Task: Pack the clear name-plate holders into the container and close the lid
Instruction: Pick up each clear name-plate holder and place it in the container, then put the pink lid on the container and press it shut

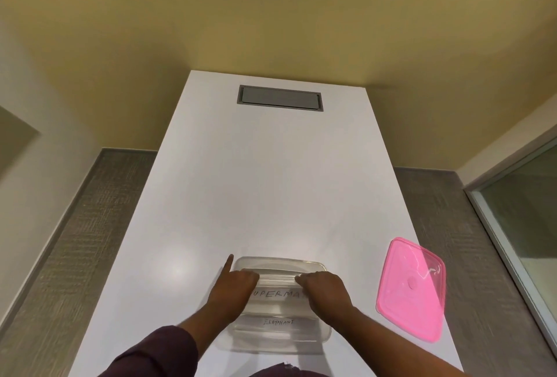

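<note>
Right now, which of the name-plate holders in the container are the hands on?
The SUPERMAN holder, farther from the person: left hand and right hand grip its ends. The ELEPHANT holder, nearer, lies untouched.

One head-worn wide-angle camera is looking forward and steeply down along the long white rectangular table [271,180], sitting close above its near end, facing the yellow wall [211,15]

Quick tally: one clear container [278,343] sits on the one white bench [271,180], and two labelled name-plate holders show in it, one reading SUPERMAN [278,294], one reading ELEPHANT [278,322]; whether more lie stacked with them is impossible to tell. One pink lid [411,289] lies apart. Two hands work here, left hand [233,292] and right hand [327,290]. One grey hatch [280,98] is set into the bench.
</note>
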{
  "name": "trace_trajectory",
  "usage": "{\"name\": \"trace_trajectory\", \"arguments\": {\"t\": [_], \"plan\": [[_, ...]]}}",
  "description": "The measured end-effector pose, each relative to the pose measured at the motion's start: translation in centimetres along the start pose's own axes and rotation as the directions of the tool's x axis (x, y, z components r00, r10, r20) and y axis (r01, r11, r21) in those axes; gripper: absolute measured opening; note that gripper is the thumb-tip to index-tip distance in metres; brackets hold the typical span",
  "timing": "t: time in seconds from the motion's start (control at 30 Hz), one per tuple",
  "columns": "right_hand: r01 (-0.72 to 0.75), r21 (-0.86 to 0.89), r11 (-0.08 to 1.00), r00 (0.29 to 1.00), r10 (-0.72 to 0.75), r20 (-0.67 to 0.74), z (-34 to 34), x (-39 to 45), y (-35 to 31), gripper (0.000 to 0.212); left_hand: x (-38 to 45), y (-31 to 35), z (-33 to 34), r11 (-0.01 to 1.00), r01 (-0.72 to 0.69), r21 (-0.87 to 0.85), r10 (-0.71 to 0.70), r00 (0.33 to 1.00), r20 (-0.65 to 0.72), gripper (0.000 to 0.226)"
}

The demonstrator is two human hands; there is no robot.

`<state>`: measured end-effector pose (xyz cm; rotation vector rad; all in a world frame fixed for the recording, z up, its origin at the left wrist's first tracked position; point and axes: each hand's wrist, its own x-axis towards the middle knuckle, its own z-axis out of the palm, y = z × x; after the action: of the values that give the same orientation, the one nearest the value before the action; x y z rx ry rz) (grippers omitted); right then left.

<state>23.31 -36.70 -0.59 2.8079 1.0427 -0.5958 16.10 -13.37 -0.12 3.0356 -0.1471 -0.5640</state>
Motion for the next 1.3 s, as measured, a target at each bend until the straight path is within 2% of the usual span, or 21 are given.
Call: {"name": "trace_trajectory", "arguments": {"t": [0.23,0.47,0.7,0.97,1.13,1.2,1.3], "plan": [[-0.054,-0.006,0.999,0.999,0.054,0.0,1.0,0.4,-0.6,0.027,0.6,-0.1,1.6,0.998,0.009,-0.065,-0.007,1.0,0.023,0.041],[-0.092,-0.022,0.996,0.996,0.092,-0.015,1.2,0.8,-1.0,0.031,0.3,-0.1,2.7,0.993,0.064,-0.095,-0.066,0.998,-0.017,0.06],[-0.126,-0.002,0.992,0.991,0.126,-0.042,1.4,0.9,-1.4,0.037,0.4,0.1,3.1,0.994,0.074,-0.078,-0.078,0.996,-0.047,0.056],[-0.104,0.069,0.992,0.991,0.109,-0.077,1.1,0.5,-1.3,0.02,0.2,0.4,2.5,0.998,0.057,-0.012,-0.058,0.998,-0.034,0.069],[-0.143,0.193,0.971,0.963,0.181,-0.199,0.0,0.2,-0.9,0.037,-0.5,1.0,1.1,1.0,0.017,0.009,-0.015,0.979,-0.204,0.037],[-0.161,0.284,0.945,0.932,0.24,-0.27,-0.8,-0.1,-0.5,0.037,-0.2,1.3,0.4,1.0,0.001,0.02,0.006,0.945,-0.328,0.024],[-0.186,0.425,0.886,0.872,0.348,-0.344,-2.0,-1.0,0.6,0.031,0.9,2.5,-1.0,0.998,-0.034,-0.057,0.004,0.891,-0.454,0.016]]}}
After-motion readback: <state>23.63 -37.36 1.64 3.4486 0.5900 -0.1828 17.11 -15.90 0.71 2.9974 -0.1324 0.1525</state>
